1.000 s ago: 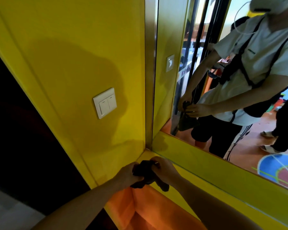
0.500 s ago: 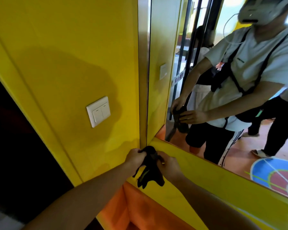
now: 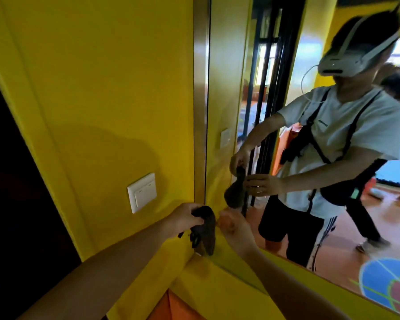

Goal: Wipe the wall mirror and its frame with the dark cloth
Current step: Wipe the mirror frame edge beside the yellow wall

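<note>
Nearest, two bare forearms reaching in from the lower edge toward the mirror's bottom-left corner. Left hand curled shut around the top of the dark cloth, fingers pinching its bunched upper end; rest of the cloth hanging loose and crumpled below, in front of the corner. Right hand just beside the cloth on its mirror side, fingers loosely bent; touching the fabric or merely next to it, cannot tell, since blurred. Probably a regrip in hand: one hand keeping the cloth, the other coming in to spread or fold it into a flat pad before any wiping.

Behind the hands, the yellow ledge running along the lower edge of the wall mirror, and the upright metal frame strip on its left side. Cloth near the meeting of strip and ledge, likely because of starting at that corner. Further left, on the yellow wall, a white light switch, well clear of the cloth.

No containers in view; nothing to report inside any.
</note>
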The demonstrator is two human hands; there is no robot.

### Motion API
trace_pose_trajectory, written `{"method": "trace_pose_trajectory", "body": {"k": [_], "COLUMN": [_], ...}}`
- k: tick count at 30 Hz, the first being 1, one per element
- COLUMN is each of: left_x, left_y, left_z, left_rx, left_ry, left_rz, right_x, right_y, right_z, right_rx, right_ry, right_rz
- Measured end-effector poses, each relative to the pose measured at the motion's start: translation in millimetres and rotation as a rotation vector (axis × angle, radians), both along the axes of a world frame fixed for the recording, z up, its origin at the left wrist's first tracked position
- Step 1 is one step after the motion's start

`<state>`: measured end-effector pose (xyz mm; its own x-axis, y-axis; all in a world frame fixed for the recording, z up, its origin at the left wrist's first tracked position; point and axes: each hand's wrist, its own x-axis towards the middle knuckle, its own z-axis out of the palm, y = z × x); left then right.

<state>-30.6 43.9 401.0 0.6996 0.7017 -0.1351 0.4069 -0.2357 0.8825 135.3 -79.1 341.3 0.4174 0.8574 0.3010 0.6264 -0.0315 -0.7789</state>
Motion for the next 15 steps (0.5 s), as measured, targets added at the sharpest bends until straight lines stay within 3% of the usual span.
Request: {"method": "trace_pose_trajectory", "body": {"k": [4,7,15], "left_x": [1,6,20], "left_y": [20,35,58], "left_z": [61,104,218], "left_rx": [0.137,0.207,0.613], "left_ry": [-0.012,-0.058,-0.282], "left_rz": [-0.081,-0.088,0.169], "right_x": [-5,-11,-8], "right_y": [22,39,86], "right_z": [52,93,208], "right_rx": [0.060,0.147,0.370], "right_ry": [0.046,0.013,-0.383], "right_rz": [0.111,0.080,0.045]}}
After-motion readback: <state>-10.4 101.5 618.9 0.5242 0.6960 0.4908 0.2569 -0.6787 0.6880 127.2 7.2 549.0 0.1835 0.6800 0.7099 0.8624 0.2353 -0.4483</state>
